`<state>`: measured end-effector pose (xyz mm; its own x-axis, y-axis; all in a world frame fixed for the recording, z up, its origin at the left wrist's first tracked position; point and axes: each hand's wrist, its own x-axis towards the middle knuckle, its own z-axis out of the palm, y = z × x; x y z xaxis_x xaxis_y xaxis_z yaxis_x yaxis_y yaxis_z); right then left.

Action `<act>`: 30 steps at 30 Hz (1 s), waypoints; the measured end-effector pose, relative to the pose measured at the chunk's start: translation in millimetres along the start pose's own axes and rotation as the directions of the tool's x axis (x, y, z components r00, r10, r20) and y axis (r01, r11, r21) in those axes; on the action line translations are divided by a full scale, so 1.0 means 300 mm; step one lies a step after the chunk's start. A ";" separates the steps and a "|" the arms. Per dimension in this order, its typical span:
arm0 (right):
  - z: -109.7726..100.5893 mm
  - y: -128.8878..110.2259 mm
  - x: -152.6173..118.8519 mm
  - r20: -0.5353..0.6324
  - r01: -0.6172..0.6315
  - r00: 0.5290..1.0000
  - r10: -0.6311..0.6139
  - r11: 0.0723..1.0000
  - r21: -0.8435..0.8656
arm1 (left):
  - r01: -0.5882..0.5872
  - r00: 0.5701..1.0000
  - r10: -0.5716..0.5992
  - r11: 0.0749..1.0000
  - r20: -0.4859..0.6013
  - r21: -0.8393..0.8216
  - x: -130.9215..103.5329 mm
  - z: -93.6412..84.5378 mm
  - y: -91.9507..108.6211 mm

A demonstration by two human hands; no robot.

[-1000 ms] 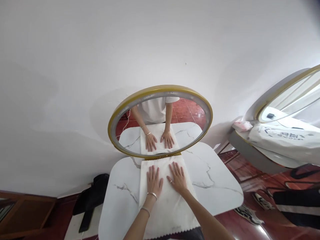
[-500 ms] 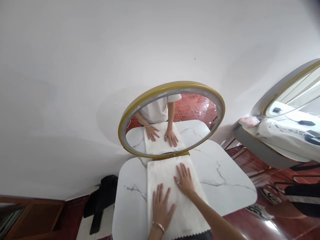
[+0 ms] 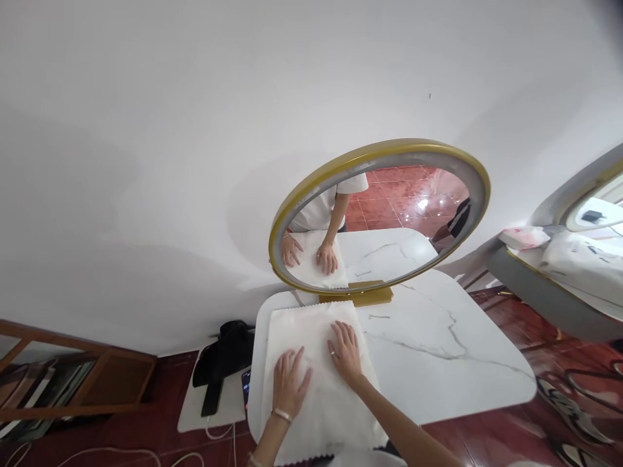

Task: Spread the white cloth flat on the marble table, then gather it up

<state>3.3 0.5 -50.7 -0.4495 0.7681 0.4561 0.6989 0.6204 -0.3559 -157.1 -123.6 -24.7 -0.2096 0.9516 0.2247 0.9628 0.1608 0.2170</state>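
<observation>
White cloth (image 3: 324, 402): under both hands | long axis: mirror (image 3: 379, 217) to wearer | left hand (image 3: 289, 389), right hand (image 3: 346, 355): fingers apart

1. Place: indoor room, salon-like; whether shop or home, cannot tell.
2. Gold-rimmed mirror (image 3: 384, 217) stands above marbled white tabletop (image 3: 457, 383).
3. Second mirror (image 3: 603, 206) and second tabletop (image 3: 540, 285) stand along same white wall (image 3: 195, 97).
4. Floor (image 3: 487, 434) is red tile; wooden shelf unit (image 3: 121, 377) stands left.

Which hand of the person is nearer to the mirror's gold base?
Right. The right hand is on the white cloth, in front of the gold base; the left hand is over the cloth's left side, nearer the person.
</observation>
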 end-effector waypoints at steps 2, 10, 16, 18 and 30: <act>-0.002 0.005 0.012 -0.018 0.009 1.000 -0.010 0.999 -0.040 | 0.069 0.997 -0.070 0.997 -0.040 -0.024 0.081 0.017 0.003; 0.072 -0.033 0.165 0.139 0.179 0.977 -0.162 0.976 -0.124 | 0.197 0.979 -0.194 0.980 -0.054 0.039 0.293 0.088 -0.086; 0.177 -0.079 0.349 0.316 0.064 0.949 -0.017 0.989 -0.137 | 0.208 0.978 -0.207 0.976 -0.025 0.060 0.421 0.076 -0.180; 0.213 -0.090 0.403 0.319 0.029 0.947 0.020 0.988 -0.149 | 0.209 0.978 -0.207 0.976 -0.033 0.062 0.465 0.077 -0.203; 0.207 -0.076 0.396 0.352 0.200 0.921 -0.169 0.978 -0.053 | 0.261 0.965 -0.260 0.965 -0.036 0.027 0.397 0.064 -0.163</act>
<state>-100.5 87.5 -39.1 -0.7277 0.6582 0.1927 0.6236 0.7520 -0.2138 -225.8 -13.1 -26.7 -0.4584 0.8671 0.1951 0.8791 0.4102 0.2426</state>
